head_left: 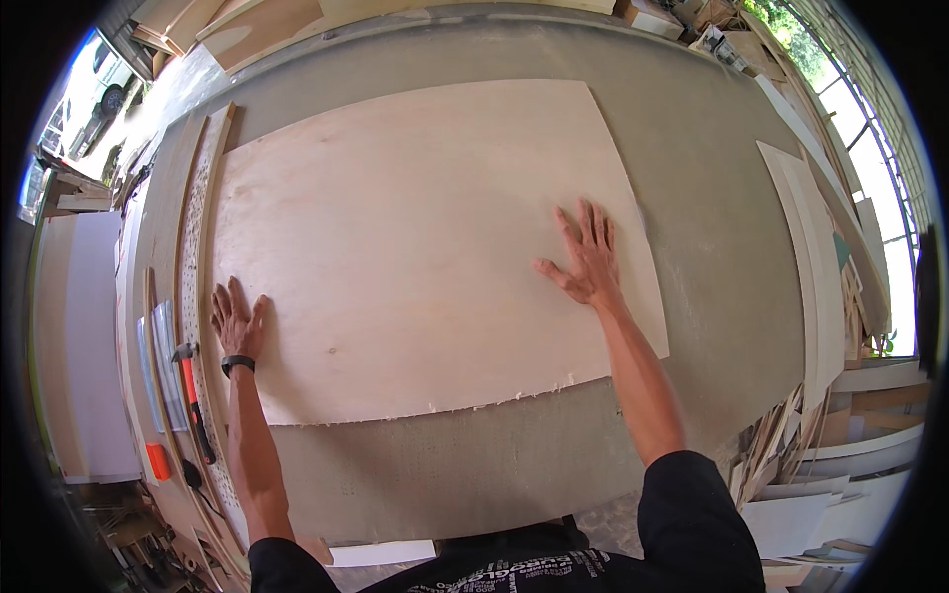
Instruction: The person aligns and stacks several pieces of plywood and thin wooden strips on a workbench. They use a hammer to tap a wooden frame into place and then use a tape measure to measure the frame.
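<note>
A large pale plywood sheet (425, 237) lies flat on a grey-brown worktable (722, 296). Its near edge looks rough and splintered. My left hand (237, 321), with a dark band at the wrist, rests at the sheet's left edge, beside a long speckled wooden strip (203, 227); its fingers are apart. Toward the right side of the sheet, my right hand (590, 255) lies with fingers spread, palm down. Neither hand holds anything. A hammer (193, 395) with a red and black handle lies on the strip, left of my left forearm.
An orange-red block (158, 462) and thin clear strips (168, 356) lie left of the hammer. White panels (806, 257) stand along the table's right side, with stacked offcuts (840, 484) below them. More boards (267, 35) lie beyond the far edge. A light panel (89, 346) stands at far left.
</note>
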Motion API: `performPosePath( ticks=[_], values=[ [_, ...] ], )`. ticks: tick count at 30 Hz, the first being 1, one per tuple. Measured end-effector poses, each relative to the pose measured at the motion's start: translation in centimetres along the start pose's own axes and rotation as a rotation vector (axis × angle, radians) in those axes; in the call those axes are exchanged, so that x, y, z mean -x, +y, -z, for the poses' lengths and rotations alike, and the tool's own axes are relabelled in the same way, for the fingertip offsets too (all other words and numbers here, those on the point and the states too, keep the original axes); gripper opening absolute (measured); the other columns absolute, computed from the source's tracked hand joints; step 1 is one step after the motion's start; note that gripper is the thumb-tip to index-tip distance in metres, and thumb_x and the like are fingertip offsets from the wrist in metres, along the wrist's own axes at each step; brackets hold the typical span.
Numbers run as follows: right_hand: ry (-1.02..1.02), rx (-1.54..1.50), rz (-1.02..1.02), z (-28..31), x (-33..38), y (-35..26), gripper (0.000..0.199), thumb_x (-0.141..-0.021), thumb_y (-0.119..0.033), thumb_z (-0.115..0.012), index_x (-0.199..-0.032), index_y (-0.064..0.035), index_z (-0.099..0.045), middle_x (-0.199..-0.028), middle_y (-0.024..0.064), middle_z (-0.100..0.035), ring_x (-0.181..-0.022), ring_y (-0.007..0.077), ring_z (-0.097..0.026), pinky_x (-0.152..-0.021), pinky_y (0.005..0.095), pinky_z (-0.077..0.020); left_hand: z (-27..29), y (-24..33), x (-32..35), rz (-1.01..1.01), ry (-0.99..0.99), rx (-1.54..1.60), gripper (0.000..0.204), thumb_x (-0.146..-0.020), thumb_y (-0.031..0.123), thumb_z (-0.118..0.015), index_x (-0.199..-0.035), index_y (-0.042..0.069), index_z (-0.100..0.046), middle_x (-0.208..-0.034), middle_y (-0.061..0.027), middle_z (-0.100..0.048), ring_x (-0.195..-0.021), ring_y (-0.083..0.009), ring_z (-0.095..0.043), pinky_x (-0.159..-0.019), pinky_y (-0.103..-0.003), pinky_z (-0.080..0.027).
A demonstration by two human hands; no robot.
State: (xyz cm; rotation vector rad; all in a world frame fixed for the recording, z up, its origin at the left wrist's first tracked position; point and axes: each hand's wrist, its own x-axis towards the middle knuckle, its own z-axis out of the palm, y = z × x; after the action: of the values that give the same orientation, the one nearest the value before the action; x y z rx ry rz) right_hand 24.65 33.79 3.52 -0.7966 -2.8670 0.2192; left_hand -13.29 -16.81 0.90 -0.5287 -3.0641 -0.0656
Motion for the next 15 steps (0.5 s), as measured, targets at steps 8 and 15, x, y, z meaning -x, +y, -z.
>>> performPosePath(
  ticks=[8,15],
  values=[
    [0.046,0.013,-0.025,-1.0,-6.1,0.8,0.102,-0.081,-0.083,-0.05,-0.159,-0.0209,-0.027,-0.165,0.02,-0.015,-0.153,0.0395,-0.009,-0.124,0.0538,-0.0061,-0.9,1.7,-6.3,0.0,0.019,0.016,0.088,-0.092,0.07,-0.049,-0.161,0.023,-0.023,-0.167,-0.0162,-0.014,-0.155,-0.0328,-0.009,-0.123,-0.053,-0.007],
    [0.102,0.017,0.007,-1.4,-6.9,1.2,0.1,-0.081,-0.083,-0.049,-0.157,-0.0197,-0.034,-0.163,0.023,-0.021,-0.151,0.0427,-0.013,-0.124,0.0552,-0.0088,0.1,1.8,-1.0,-0.068,0.032,0.046,0.092,-0.089,0.071,-0.053,-0.16,0.02,-0.024,-0.166,-0.0196,-0.014,-0.154,-0.0361,-0.01,-0.123,-0.052,-0.008]
  ],
)
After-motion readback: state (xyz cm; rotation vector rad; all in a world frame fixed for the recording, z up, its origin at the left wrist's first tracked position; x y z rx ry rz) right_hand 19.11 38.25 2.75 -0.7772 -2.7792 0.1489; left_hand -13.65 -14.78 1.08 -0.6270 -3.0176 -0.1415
